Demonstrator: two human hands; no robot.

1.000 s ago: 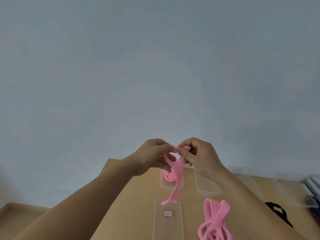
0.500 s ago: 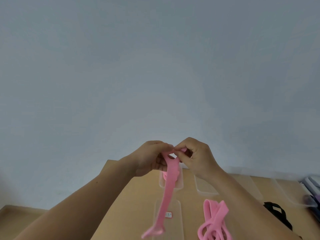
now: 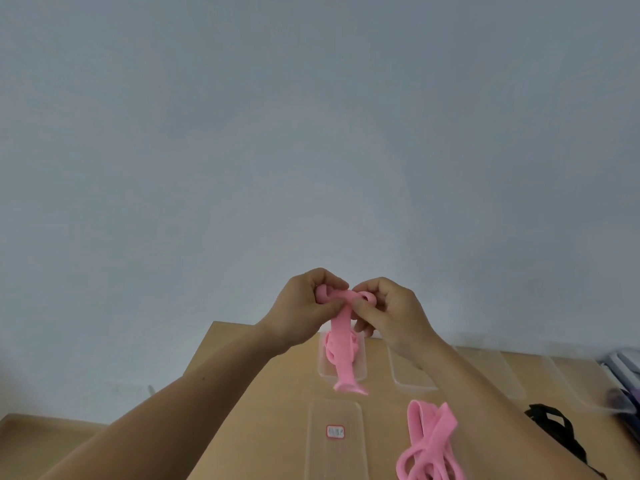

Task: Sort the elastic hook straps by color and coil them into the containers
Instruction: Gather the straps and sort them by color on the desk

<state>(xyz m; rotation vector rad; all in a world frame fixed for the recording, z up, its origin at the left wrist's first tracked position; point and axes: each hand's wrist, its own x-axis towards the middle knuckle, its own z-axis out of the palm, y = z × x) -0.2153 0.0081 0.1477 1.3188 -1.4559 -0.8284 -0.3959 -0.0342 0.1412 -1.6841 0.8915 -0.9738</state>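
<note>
Currently I see the pink flat elastic strap (image 3: 341, 327) held up in the air between both hands, over the far side of the light wooden desk (image 3: 263, 393). Its top end is rolled into a small coil between the fingertips. Its free tail hangs straight down and ends in a flared tip.

My left hand (image 3: 306, 306) has its grip pinched on the coil's left side. My right hand (image 3: 393, 313) has its grip curled round the right side.

Directly behind the hanging tail sits a clear rectangular plastic container (image 3: 363, 365) with more pink straps inside. Just beside it, to the right, is a second clear container (image 3: 412, 382). Nearer me lies a clear flat lid with a red-framed label (image 3: 332, 410). To its right lies a loose bundle of pink straps (image 3: 429, 441), and a black strap (image 3: 550, 424) lies further right.
</note>
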